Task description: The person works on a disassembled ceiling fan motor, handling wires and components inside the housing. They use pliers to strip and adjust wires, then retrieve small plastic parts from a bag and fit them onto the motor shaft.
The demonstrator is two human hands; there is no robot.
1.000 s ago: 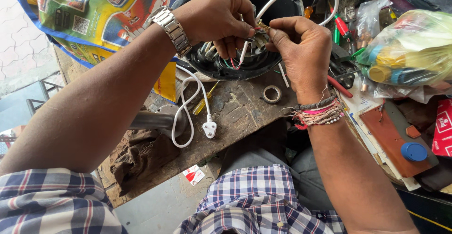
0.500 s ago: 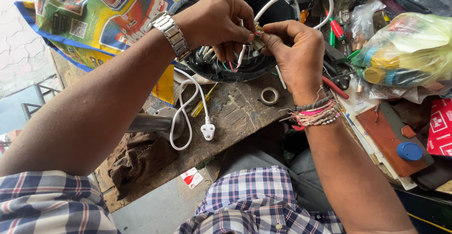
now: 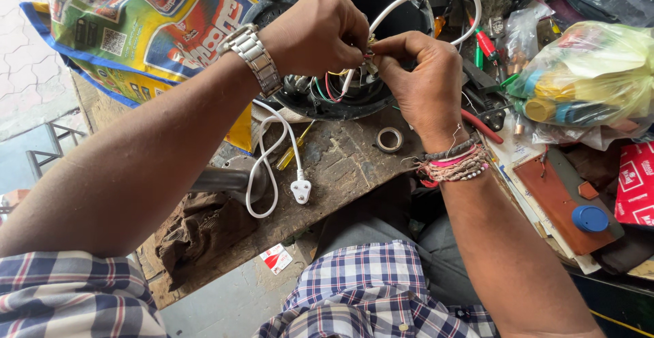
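Head view, items counted.

Hands: 2, both yours. Your left hand [image 3: 320, 31], with 1 metal wristwatch [image 3: 253, 57] on the wrist, is closed narrow, fingertips pinched on a small metal wire end [image 3: 370, 57]. Your right hand [image 3: 421, 79], with 1 cluster of thread bracelets [image 3: 455, 164] at the wrist, is likewise closed narrow, thumb and forefinger pinching the same spot from the other side. The 2 hands meet fingertip to fingertip over the open rim of the housing.

Round black housing [image 3: 368, 11]: 1, lying on the far part of the table [image 3: 340, 168], open side up toward you. Coloured wires [image 3: 328, 87], red, green and yellow among them, show inside its near edge; an exact count cannot be told.

White power cord [image 3: 272, 154]: 1. Its far stretch loops above the housing and comes down to your fingertips; its near stretch runs from under your left wrist toward you, long axis roughly far-to-near, ending in 1 white plug [image 3: 300, 191] flat on the table, pins pointing toward you.

Tape roll [image 3: 390, 139]: 1, flat on the table just below your right hand.

Yellow-handled screwdriver [image 3: 294, 147]: 1, lying diagonally beside the cord.

Clear plastic bag of coloured parts [image 3: 593, 79]: 1, at right.

Blue round cap [image 3: 590, 218]: 1, near right edge.
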